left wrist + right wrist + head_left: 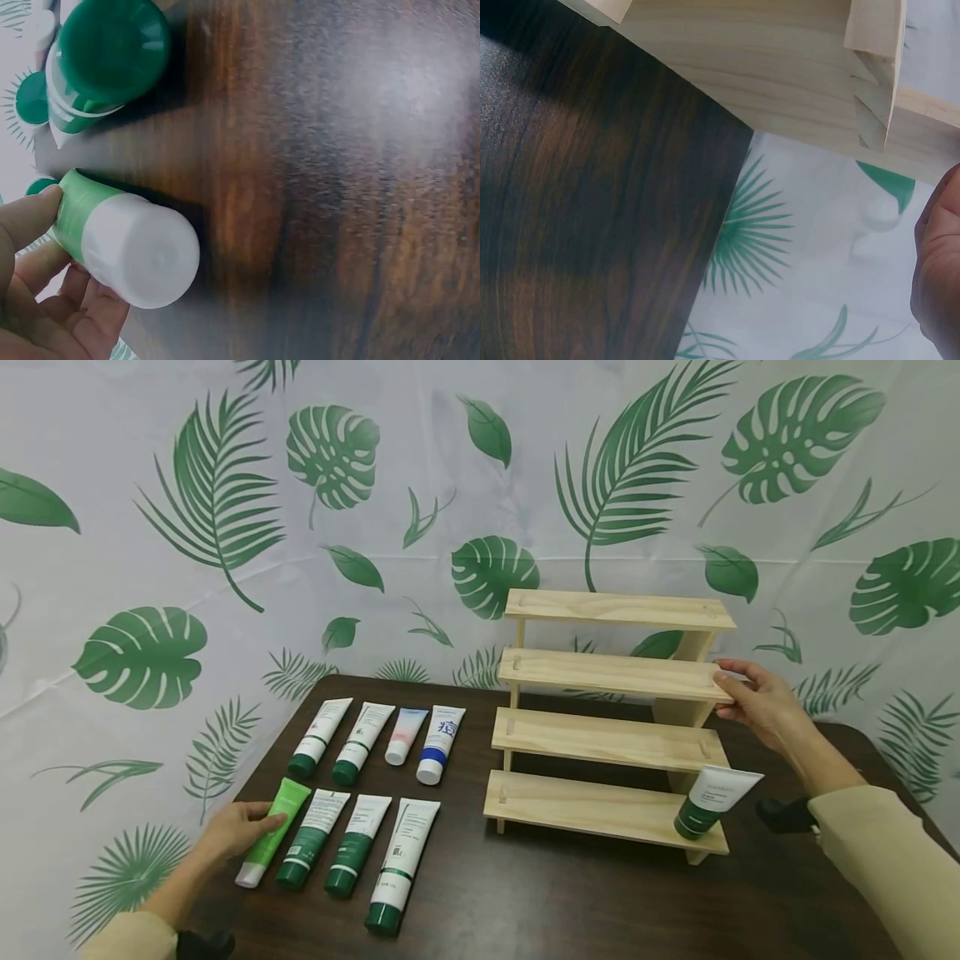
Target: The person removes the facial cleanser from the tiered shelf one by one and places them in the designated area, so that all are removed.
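Observation:
My left hand (234, 833) grips a bright green squeeze tube (274, 831) with a white cap, lying at the left end of the front row on the table. In the left wrist view, thumb and fingers hold the tube's green body (88, 206), its white cap (154, 255) facing the camera. My right hand (765, 702) pinches the right end of the second tier from the top of a wooden stepped rack (607, 735), thumb on the board. The right wrist view shows only part of that hand (939, 262). A white-and-green tube (712, 797) stands cap-down on the lowest tier's right end.
Beside the green tube lie several white-and-green tubes (401, 860). Behind them a second row includes a small pink-and-blue tube (407, 737) and a white tube with a blue band (441, 743). The dark wooden table (525, 902) meets a leaf-print cloth (420, 527) at the back.

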